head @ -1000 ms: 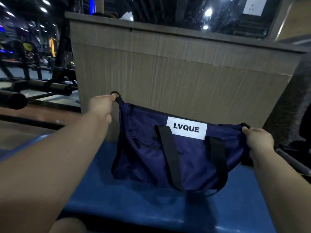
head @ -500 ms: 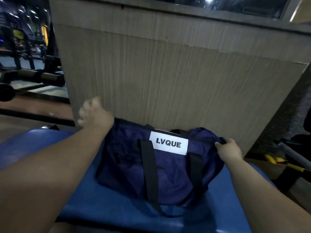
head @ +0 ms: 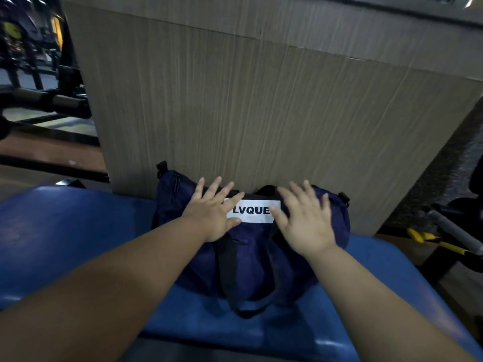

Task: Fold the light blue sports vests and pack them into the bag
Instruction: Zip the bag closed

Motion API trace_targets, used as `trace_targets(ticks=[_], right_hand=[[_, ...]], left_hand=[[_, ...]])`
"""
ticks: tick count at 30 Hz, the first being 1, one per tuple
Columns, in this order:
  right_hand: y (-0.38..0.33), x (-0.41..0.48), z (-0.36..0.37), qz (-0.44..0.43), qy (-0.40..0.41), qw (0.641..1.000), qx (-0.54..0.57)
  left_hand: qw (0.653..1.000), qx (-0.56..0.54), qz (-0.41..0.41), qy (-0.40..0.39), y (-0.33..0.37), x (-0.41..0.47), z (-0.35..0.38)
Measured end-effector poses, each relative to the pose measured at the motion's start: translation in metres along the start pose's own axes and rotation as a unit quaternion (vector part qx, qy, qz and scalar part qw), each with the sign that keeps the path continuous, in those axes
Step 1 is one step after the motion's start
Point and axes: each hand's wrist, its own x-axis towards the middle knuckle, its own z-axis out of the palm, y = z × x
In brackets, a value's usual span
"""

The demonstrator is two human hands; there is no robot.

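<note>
A navy blue bag (head: 256, 259) with black straps and a white "LVQUE" label rests on a blue padded bench (head: 78, 231), leaning against a wood-grain panel. My left hand (head: 214, 212) lies flat on the bag's upper left, fingers spread, just left of the label. On the upper right of the bag my right hand (head: 303, 218) is spread the same way, its thumb touching the label's right edge. Neither hand holds anything. No light blue vest is in view.
The tall wood-grain panel (head: 261, 100) rises directly behind the bag. Dark gym equipment with a padded bar (head: 52, 100) stands at the left. A yellow and black frame (head: 433, 241) and a grey bar sit low at the right, beside the bench.
Both hands have let go of the bag's ends and come to its top, fingers spread flat by the label. The bag sits lower and closer to the panel.
</note>
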Motion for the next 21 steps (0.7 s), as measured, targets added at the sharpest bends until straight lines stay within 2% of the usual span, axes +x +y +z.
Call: trace_targets(ticks=[3,6,12,15,18,21], right_hand=[[-0.002,0.006,0.013,-0.003,-0.109,0.994,0.002],[0.009,0.009,0.028,0.013,-0.171,0.985,-0.03],[0.015,0.022,0.042,0.062,-0.27,0.96,0.04],[0.016,0.023,0.034,0.054,-0.269,0.961,-0.04],[0.016,0.024,0.022,0.02,-0.185,0.963,-0.196],[0.018,0.022,0.021,0.045,-0.193,0.96,-0.195]], left_hand=[[1.0,-0.007,-0.012,-0.014,-0.007,0.003,0.008],[0.999,-0.028,-0.03,-0.034,-0.015,0.008,0.014],[0.987,-0.101,-0.044,-0.119,-0.016,0.015,0.019],[0.99,-0.055,-0.038,-0.125,-0.011,0.018,0.003],[0.996,-0.062,-0.01,-0.066,0.009,0.017,-0.019],[0.993,-0.096,0.011,-0.071,0.033,0.012,-0.022]])
